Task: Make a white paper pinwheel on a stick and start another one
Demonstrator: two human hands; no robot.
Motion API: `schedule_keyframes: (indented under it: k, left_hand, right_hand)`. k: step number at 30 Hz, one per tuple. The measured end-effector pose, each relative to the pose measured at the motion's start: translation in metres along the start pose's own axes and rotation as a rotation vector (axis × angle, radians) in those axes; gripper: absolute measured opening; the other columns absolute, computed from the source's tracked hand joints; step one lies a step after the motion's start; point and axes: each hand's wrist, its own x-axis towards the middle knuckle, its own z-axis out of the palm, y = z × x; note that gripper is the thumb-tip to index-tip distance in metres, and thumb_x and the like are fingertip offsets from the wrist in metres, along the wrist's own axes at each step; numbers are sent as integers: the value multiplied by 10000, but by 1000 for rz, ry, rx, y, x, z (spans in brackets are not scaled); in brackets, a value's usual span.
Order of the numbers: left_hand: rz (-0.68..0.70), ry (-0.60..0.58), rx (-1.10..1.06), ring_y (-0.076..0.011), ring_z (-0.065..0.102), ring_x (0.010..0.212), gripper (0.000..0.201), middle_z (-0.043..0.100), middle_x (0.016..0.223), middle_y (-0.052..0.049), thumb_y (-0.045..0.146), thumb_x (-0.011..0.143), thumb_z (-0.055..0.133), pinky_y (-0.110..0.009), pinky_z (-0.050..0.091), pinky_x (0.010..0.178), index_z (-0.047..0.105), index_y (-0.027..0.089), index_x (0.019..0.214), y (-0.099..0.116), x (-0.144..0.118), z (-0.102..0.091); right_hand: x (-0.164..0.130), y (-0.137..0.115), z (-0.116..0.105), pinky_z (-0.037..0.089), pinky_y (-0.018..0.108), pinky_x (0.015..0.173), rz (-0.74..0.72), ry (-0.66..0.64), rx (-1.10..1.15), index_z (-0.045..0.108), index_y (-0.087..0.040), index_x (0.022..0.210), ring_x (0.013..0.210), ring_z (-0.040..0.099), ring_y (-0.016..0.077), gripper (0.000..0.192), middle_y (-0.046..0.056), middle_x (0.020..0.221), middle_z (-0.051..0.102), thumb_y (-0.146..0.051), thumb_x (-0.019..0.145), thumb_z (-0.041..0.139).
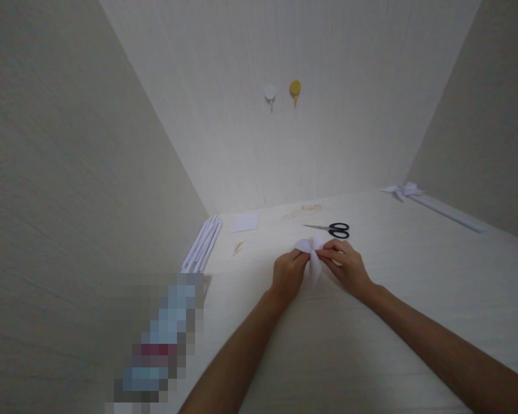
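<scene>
As we reach in from seven and four o'clock, our left hand [289, 273] and right hand [346, 264] pinch white paper [315, 271] between them, fingertips nearly together, toward seven o'clock from the scissors [330, 229].

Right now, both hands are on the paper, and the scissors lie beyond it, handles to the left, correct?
Not the handles: the head view shows the scissors with handles to the right. The left hand and right hand are on the paper, scissors beyond.

Scissors [330, 228] on the table [328, 351], behind probably a paper piece [315, 268]
</scene>
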Motion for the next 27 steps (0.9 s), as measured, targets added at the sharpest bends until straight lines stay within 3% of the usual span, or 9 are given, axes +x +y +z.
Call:
schedule_keyframes:
  k: [6,15,19,23,27]
  left_hand:
    - [-7,-2,-19,-111,513,606,221,580,688,-29,205,822,381,-211,389,555,591,164,767,1,0,0]
    - [-20,-23,-15,-117,524,609,206,590,695,-30,193,817,395,-214,400,552,588,158,757,1,0,0]
    - [-55,-22,-55,-116,546,650,210,610,730,-31,218,823,391,-218,423,600,591,163,791,1,0,0]
    - [-135,40,-122,-124,567,723,220,627,809,-48,235,823,399,-231,442,654,581,151,913,-1,-1,2]
    - [-198,98,-136,-127,568,706,207,629,783,-50,219,812,418,-243,451,652,593,143,893,-3,-2,3]
  right_hand:
    - [1,-2,1,403,296,599,68,-5,34,594,-187,771,670,518,158,92,41,705,561,-214,785,507]
    - [3,2,2,414,302,614,128,-116,166,574,-201,768,699,506,165,105,39,730,528,-204,795,472]
    - [5,1,1,414,284,583,164,-72,209,575,-193,756,667,490,156,89,35,714,506,-192,785,490]
    - [7,-1,0,413,275,555,219,16,216,575,-185,754,624,478,147,76,32,708,496,-199,778,505]
    - [9,-2,0,416,282,554,236,62,207,576,-193,745,624,482,151,87,30,702,495,-229,780,505]
